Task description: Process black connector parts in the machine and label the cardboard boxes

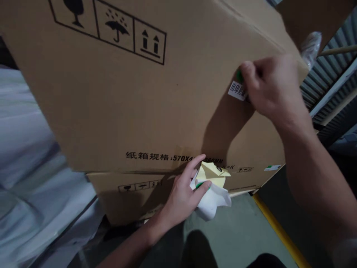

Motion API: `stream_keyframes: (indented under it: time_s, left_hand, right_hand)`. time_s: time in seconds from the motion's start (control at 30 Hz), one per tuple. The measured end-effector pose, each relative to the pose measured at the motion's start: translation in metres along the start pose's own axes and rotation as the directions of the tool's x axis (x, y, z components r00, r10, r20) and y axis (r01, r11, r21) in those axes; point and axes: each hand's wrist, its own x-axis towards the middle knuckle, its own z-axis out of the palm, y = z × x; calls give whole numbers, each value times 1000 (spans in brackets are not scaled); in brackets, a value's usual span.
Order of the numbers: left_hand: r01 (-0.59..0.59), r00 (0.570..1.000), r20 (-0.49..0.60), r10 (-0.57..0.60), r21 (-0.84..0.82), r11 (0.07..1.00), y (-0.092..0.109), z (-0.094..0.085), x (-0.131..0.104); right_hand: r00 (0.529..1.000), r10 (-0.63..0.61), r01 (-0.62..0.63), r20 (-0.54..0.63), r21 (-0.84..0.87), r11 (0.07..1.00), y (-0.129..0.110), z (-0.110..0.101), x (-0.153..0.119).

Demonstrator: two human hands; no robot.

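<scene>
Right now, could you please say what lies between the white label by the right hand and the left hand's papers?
In the head view, a shadow crosses the box, then comes the end of a printed line.

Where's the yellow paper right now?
In the head view, the yellow paper is below and right of centre, held with white paper in the left hand, before the big box.

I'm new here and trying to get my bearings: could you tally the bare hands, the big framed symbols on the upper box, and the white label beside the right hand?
Bare hands: 2 (left hand, right hand)
Big framed symbols: 3 (glass symbol, umbrella symbol, arrows symbol)
White label: 1
Total: 6
</scene>
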Motion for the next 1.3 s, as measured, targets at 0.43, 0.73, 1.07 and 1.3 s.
stream_keyframes:
  time_s: [0.43, 0.73, 1.07, 1.3]
  left_hand:
    - [-120, 989, -104, 104, -160, 980, 29, -5, 1]
    - [-247, 954, -147, 262, 115, 962, 7, 3, -2]
    - [-452, 874, -80, 478, 227, 863, -20, 2, -7]
    - [-294, 940, -164, 299, 55, 954, -17, 6, -3]
  right_hand:
    - [898, 34, -367, 438, 707, 605, 36, 47, -178]
    - [807, 52, -580, 588, 775, 251, 55, 80, -200]
    - [693, -138, -693, 708, 707, 143, 46, 99, -205]
    - [798, -121, -569, 590, 804, 169, 41, 99, -210]
